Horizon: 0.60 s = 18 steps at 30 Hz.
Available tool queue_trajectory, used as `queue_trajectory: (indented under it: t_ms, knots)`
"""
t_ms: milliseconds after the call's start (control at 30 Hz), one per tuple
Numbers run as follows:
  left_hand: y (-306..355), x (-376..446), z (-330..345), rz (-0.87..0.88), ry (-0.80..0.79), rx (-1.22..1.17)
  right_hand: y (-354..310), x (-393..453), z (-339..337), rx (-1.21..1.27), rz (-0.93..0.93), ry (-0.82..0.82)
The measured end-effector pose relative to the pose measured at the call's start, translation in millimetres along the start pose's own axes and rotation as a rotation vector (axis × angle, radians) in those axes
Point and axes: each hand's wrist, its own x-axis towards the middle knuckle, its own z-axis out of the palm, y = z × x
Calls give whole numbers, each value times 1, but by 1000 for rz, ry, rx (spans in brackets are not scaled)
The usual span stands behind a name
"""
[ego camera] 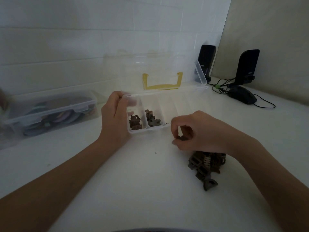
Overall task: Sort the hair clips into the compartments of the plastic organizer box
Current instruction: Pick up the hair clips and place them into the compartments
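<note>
A clear plastic organizer box [167, 97] with a yellow handle stands open on the white table, its lid leaning back against the wall. My left hand [115, 119] grips the box's left wall, fingers inside the leftmost compartment. That compartment holds brown rectangular hair clips [135, 123]; the one beside it holds brown flower-shaped clips [153, 120]. My right hand [197, 131] hovers just in front of the box's front edge, fingertips pinched on a small brown hair clip [181, 138]. A pile of brown hair clips [206, 164] lies on the table under my right wrist.
A closed clear box [50, 113] holding coloured hair accessories sits at the left. At the back right stand two black speakers [248, 67], a black mouse [241, 97] and their cables. A tiled wall runs close behind the organizer.
</note>
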Motion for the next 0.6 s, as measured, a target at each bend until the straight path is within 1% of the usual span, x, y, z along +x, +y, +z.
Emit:
queue_trajectory:
  t_ms: [133, 200, 300, 433, 533, 600]
  knots:
    - [1, -1, 0, 25, -11, 15, -5, 1, 0, 193, -81, 89]
    - [2, -3, 1, 46, -19, 24, -7, 2, 1, 219, -102, 205]
    - [2, -5, 3, 66, -35, 29, -9, 4, 4, 228, -81, 397]
    - [4, -9, 5, 90, -70, 43, -14, 13, 11, 159, -68, 553]
    - [5, -10, 7, 103, -81, 49, -17, 24, 21, 70, -86, 578]
    - [4, -11, 7, 102, -86, 49, -14, 30, 27, -36, -108, 571]
